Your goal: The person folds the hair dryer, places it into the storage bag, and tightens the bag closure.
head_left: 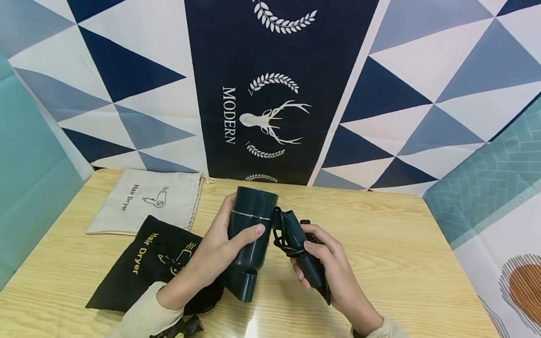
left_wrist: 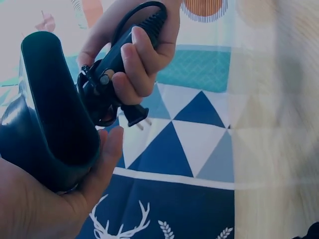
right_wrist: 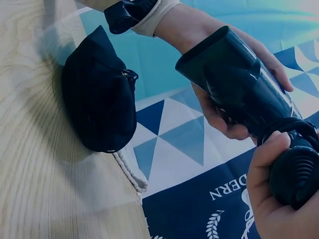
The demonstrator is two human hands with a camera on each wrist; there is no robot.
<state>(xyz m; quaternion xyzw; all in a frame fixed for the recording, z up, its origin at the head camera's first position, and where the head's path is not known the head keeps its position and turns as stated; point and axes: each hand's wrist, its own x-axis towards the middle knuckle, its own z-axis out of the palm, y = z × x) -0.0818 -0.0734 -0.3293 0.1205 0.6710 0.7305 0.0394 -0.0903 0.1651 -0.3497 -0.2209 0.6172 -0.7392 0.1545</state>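
A dark green hair dryer [head_left: 253, 206] is held up over the table in both hands. My left hand [head_left: 217, 247] grips its barrel, thumb across the front. My right hand [head_left: 335, 258] holds the folding handle [head_left: 296, 234], with the black cord [right_wrist: 286, 123] wound round it. The flat nozzle [head_left: 240, 286] points down toward me, and its slot opening [left_wrist: 65, 109] faces the left wrist camera. Beside the handle, the two-pin plug [left_wrist: 134, 114] hangs out. Close by the left forearm lies a black pouch [head_left: 118, 276] with yellow "Hair Dryer" lettering.
Behind the black pouch, a pale cloth drawstring bag [head_left: 112, 211] printed "Hair Dryer" lies flat at the table's back left. The wooden table [head_left: 390, 238] ends against a patterned blue and white cloth [head_left: 280, 57]. More cloth hangs at both sides.
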